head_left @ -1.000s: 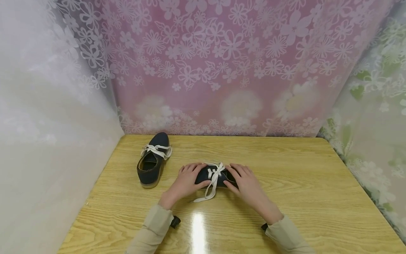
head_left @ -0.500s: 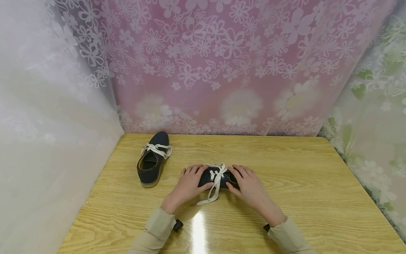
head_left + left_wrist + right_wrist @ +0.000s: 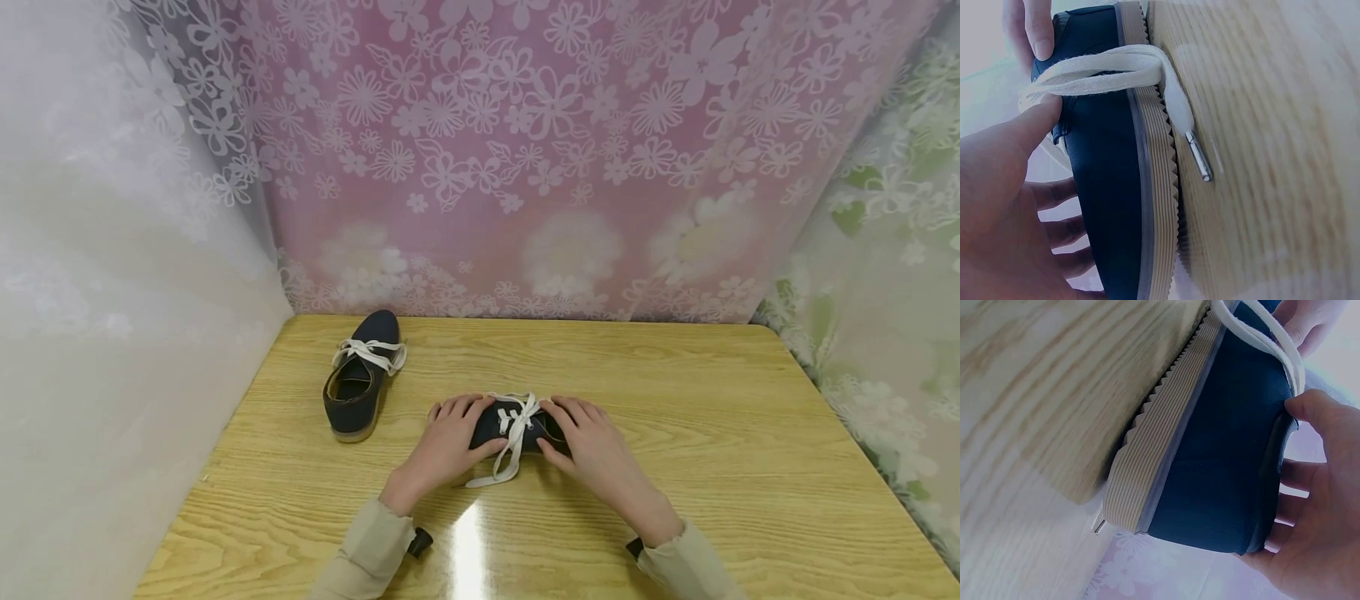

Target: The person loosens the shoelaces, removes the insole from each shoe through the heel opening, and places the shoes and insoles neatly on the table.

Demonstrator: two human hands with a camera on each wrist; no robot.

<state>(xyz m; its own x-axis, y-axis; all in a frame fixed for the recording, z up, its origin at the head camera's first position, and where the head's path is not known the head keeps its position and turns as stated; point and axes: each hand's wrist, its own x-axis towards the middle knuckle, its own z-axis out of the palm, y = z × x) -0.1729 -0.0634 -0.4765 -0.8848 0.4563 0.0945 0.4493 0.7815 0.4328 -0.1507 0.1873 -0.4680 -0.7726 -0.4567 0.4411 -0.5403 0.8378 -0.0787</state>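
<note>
A navy lace-up shoe (image 3: 487, 423) lies sideways at mid-table in the head view, toe to the left, heel to the right. Its white lace (image 3: 517, 433) is tied in a bow whose metal-tipped end reaches the wood. My left hand (image 3: 444, 442) grips the toe half, thumb on the near side and fingers over the far side. Round the heel half, by the opening, my right hand (image 3: 600, 454) holds on the same way. In both wrist views the ridged tan sole (image 3: 1157, 169) sits at the table surface; whether it fully touches cannot be told.
A matching navy shoe (image 3: 352, 417) with a tied white lace stands at the back left, toe away from me. The wooden table (image 3: 712, 400) ends at a pink floral curtain (image 3: 480, 208) behind, with pale hangings at both sides.
The held shoe has shifted slightly to the right and towards me, both hands moving with it. The other shoe stays in place.
</note>
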